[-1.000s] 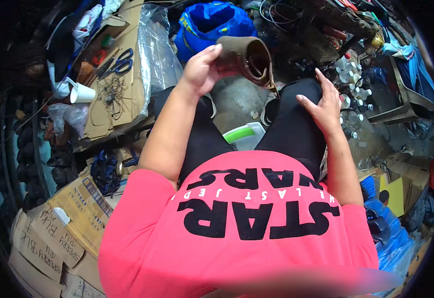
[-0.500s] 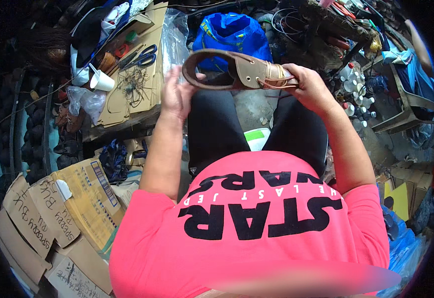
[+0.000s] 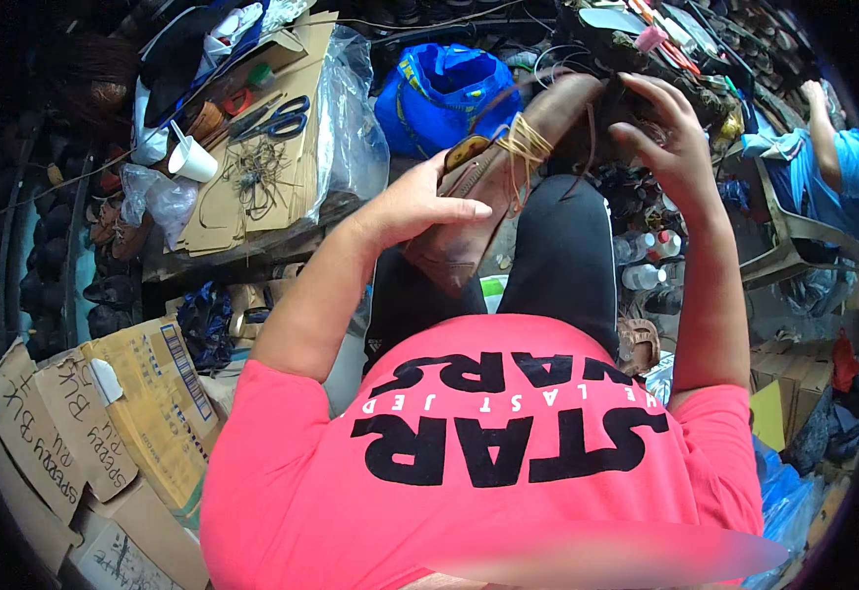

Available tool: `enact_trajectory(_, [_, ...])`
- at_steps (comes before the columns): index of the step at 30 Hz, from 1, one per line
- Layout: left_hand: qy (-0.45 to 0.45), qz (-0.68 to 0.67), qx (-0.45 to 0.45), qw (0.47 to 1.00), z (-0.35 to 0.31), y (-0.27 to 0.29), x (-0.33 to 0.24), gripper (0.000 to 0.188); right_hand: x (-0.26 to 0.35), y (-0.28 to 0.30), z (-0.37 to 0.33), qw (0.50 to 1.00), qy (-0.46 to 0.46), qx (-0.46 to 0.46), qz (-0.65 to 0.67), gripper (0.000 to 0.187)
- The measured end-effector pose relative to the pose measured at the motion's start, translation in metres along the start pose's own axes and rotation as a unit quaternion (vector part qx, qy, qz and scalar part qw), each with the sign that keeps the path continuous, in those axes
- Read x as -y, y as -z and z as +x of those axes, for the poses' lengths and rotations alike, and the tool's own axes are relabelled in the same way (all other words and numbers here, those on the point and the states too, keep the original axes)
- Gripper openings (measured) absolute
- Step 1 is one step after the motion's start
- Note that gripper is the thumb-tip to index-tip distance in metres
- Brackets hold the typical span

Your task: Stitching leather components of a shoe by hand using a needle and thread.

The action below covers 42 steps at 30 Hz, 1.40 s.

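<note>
A brown leather shoe upper [image 3: 457,246] hangs tilted above my lap, one end low near my knees and the other up to the right. My left hand [image 3: 421,205] is closed on its lower part, thumb across the outer side. Tan bands or cord [image 3: 526,147] wrap around its middle, and thin dark laces dangle loose from it. Just right of its upper end, my right hand [image 3: 673,138] is open, fingers curved and apart, with a gap between it and the leather. A dark patch behind those fingertips is too unclear to name.
On my left, a cardboard-topped bench [image 3: 301,177] bears blue-handled scissors [image 3: 287,118] and a white cup [image 3: 193,157]. A blue bag [image 3: 446,93] stands ahead. White bottles [image 3: 646,261] and a chair [image 3: 803,216] are right, near another person's arm [image 3: 823,138]. Flattened boxes [image 3: 154,393] lie lower left.
My left hand has taken hold of the shoe upper, and my right hand has let go. The upper has swung from level to a steep tilt, its left end now low near my lap.
</note>
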<state>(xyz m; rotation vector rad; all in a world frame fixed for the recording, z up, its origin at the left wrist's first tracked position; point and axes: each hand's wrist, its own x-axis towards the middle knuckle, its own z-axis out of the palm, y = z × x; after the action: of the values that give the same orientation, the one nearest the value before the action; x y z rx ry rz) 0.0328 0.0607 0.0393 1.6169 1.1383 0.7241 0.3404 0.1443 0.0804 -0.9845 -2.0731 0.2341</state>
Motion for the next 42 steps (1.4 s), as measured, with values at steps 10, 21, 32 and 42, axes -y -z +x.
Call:
enact_trajectory(10, [0.018, -0.412, 0.032, 0.910, -0.002, -0.042, 0.021, 0.062, 0.048, -0.089, -0.059, 0.979, -0.082, -0.017, 0.186, 0.032])
enact_trajectory(21, [-0.115, 0.253, -0.109, 0.954, -0.020, 0.025, -0.009, 0.072, 0.041, 0.004, -0.043, 0.803, -0.239, 0.155, 0.523, 0.022])
enact_trajectory(32, [-0.047, -0.071, -0.173, 0.981, 0.035, -0.064, -0.009, 0.067, 0.102, -0.022, -0.034, 0.994, -0.047, 0.095, 0.000, 0.008])
enact_trajectory(42, [-0.144, 0.298, -0.244, 0.912, 0.028, -0.029, -0.017, 0.052, 0.081, 0.023, -0.044, 0.889, -0.227, 0.167, 0.361, 0.018])
